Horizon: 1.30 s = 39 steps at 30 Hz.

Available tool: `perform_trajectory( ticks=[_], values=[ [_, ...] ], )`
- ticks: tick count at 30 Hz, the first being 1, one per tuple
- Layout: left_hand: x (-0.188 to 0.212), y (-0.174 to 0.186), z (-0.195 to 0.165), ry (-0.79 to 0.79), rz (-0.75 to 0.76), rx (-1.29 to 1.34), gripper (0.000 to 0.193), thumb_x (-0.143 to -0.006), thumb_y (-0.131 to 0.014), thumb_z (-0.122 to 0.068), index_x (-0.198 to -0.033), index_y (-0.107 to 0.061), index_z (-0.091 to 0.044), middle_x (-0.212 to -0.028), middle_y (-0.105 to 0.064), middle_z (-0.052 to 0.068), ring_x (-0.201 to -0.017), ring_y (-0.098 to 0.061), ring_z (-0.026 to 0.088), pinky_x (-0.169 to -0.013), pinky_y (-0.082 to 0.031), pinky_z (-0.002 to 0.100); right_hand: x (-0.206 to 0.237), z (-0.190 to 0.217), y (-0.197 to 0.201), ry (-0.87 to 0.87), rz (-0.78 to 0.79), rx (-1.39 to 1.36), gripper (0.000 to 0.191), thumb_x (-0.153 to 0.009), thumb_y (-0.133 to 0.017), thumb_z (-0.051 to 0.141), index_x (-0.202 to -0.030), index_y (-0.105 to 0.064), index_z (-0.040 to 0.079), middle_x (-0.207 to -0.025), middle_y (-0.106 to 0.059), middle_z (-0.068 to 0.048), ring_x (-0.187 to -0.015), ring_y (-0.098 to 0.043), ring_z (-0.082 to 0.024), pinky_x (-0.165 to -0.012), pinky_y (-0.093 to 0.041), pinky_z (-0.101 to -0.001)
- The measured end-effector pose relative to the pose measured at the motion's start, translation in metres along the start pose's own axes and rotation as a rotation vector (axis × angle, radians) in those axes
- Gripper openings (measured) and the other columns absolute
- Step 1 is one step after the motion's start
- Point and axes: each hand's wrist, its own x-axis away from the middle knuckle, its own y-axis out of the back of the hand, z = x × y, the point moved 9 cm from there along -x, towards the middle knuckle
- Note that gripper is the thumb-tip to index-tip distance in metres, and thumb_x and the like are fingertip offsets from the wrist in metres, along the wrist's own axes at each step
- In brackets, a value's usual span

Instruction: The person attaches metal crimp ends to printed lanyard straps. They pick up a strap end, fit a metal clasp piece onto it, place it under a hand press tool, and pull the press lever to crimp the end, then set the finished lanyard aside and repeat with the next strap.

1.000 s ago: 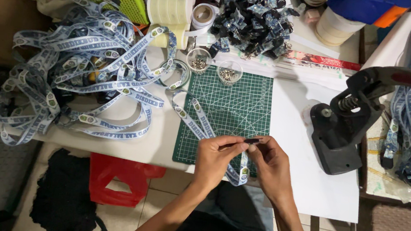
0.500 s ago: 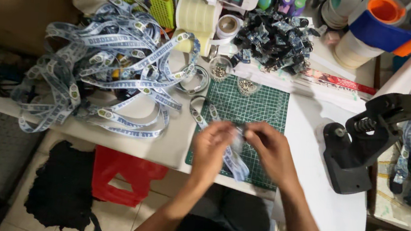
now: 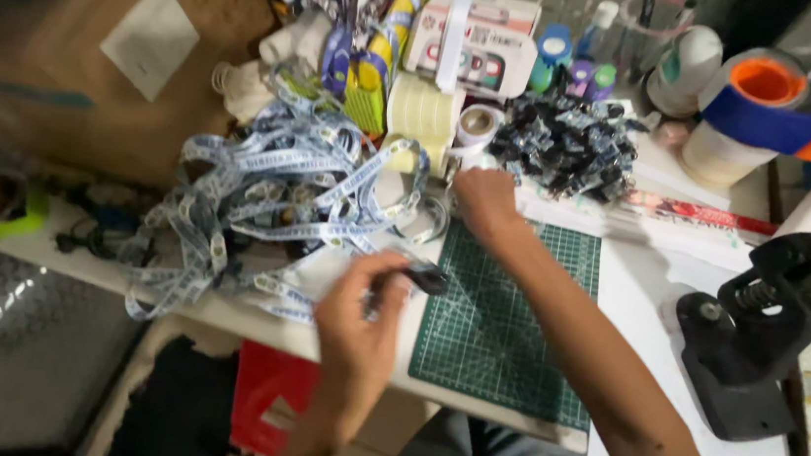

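The left hand [image 3: 362, 318], low in the middle of the frame, had its fingers pinched narrowly on the dark clip end [image 3: 425, 278] of a lanyard strap [image 3: 300, 292], at the left edge of the green cutting mat [image 3: 506, 317]. The right hand [image 3: 485, 204] lay above the mat's upper left corner with its fingers curled downward; the blur left it unclear whether they gripped anything, though they seemed to touch the small things beside the tape roll [image 3: 479, 124].

Half a second earlier both hands had been together over the mat, working the same strap; since then the right hand had left it and reached up toward the heap of black clips [image 3: 563, 154], while the left alone kept the strap.

The right forearm stretched diagonally from the lower right across the mat. The left wrist rose from the bottom edge, palm turned inward. The pile of blue lanyards [image 3: 270, 195] sat at centre left, the black press [image 3: 751, 341] at right.
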Motion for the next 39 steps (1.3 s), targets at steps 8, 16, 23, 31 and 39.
perform_trajectory(
  ticks=[8, 16, 23, 31, 39],
  values=[
    [0.041, -0.054, 0.091, 0.181, 0.056, 0.142, 0.018, -0.090, -0.072, -0.012, -0.103, -0.063, -0.002, -0.078, -0.069, 0.002, -0.066, -0.058, 0.009, -0.061, -0.049, 0.026, 0.000, -0.007, 0.004, -0.002, -0.011, -0.020, 0.010, -0.076, -0.073, 0.016, -0.075, -0.075, 0.006, -0.080, -0.074, -0.019, -0.073, -0.074, -0.037, -0.060, -0.058, -0.0482],
    [0.039, -0.073, 0.103, 0.268, 0.163, 0.089, 0.020, -0.084, -0.079, -0.015, -0.102, -0.077, -0.006, -0.066, -0.067, 0.001, -0.058, -0.054, 0.008, -0.054, -0.046, 0.026, 0.060, -0.038, 0.081, -0.127, -0.185, -0.694, 0.018, -0.091, -0.069, 0.020, -0.095, -0.073, 0.003, -0.085, -0.076, -0.015, -0.074, -0.074, -0.026, -0.068, -0.057, -0.0375],
    [0.039, -0.107, 0.089, 0.329, 0.199, 0.193, 0.022, -0.090, -0.077, -0.020, -0.105, -0.077, -0.005, -0.068, -0.065, 0.003, -0.062, -0.053, 0.006, -0.055, -0.045, 0.026, 0.232, -0.069, 0.093, -0.505, -0.227, -1.538, 0.016, -0.090, -0.069, 0.005, -0.105, -0.070, -0.002, -0.082, -0.074, -0.011, -0.075, -0.071, -0.017, -0.070, -0.058, -0.0304],
    [0.064, -0.178, 0.056, 0.294, 0.299, 0.497, 0.021, -0.098, -0.071, -0.013, -0.109, -0.074, 0.005, -0.099, -0.072, 0.003, -0.087, -0.066, 0.008, -0.074, -0.053, 0.024, 0.316, -0.045, 0.087, -0.651, -0.237, -1.611, 0.012, -0.092, -0.070, 0.000, -0.100, -0.073, -0.008, -0.089, -0.077, -0.015, -0.082, -0.075, -0.019, -0.079, -0.063, -0.0340],
    [0.088, -0.201, 0.062, 0.545, 0.327, 0.722, 0.028, -0.094, -0.070, -0.006, -0.117, -0.071, 0.009, -0.098, -0.076, 0.013, -0.083, -0.071, 0.013, -0.075, -0.059, 0.026, 0.314, -0.060, 0.099, -0.652, -0.392, -1.651, 0.011, -0.094, -0.069, 0.001, -0.103, -0.072, -0.005, -0.090, -0.075, -0.011, -0.083, -0.071, -0.015, -0.079, -0.059, -0.0298]
  ],
)
